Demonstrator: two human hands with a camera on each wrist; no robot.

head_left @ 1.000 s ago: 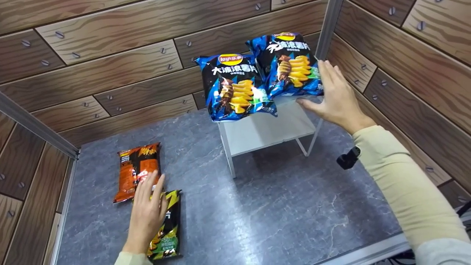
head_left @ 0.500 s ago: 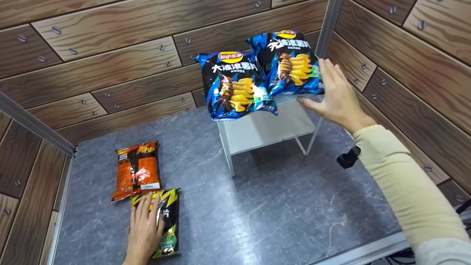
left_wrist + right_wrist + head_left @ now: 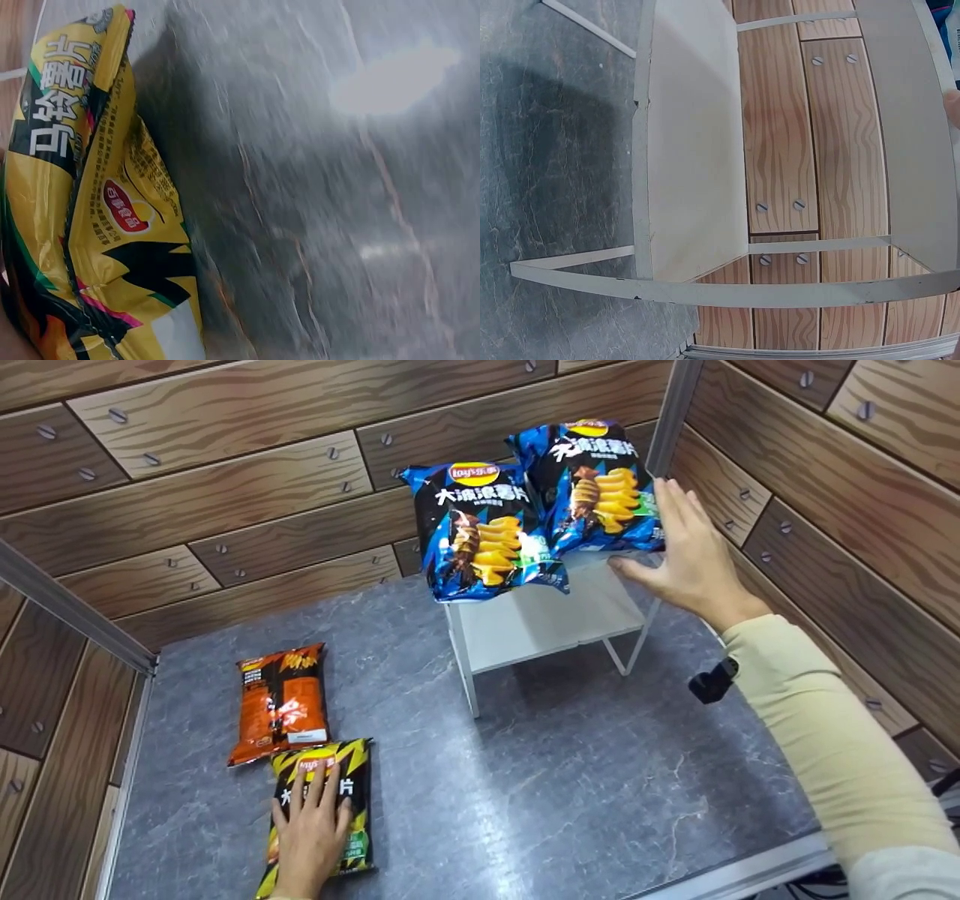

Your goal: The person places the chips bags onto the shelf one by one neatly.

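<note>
My left hand [image 3: 311, 832] rests with spread, straight fingers on a yellow-and-black bag of chips [image 3: 358, 772] lying on the grey floor. The left wrist view shows that bag's [image 3: 120, 195] puffed side and seam. On top of a white two-tier rack sit two blue-and-black bags of chips side by side, a left one [image 3: 480, 536] and a right one [image 3: 592, 491]. My right hand [image 3: 694, 559] is at the right bag's right edge, fingers straight and thumb apart below the bag; contact is hard to tell. Only a bit of fingertip enters the right wrist view.
An orange bag of chips [image 3: 281, 705] lies just beyond the yellow one, back side up. The white rack [image 3: 551, 626] has a lower shelf and thin legs. Wood-patterned walls [image 3: 262, 472] with metal corner posts enclose the marbled floor [image 3: 585, 787].
My left hand has come down and back from near the orange bag onto the yellow-and-black bag, its fingers now spread. That bag looks slightly turned. My right hand stays put.
</note>
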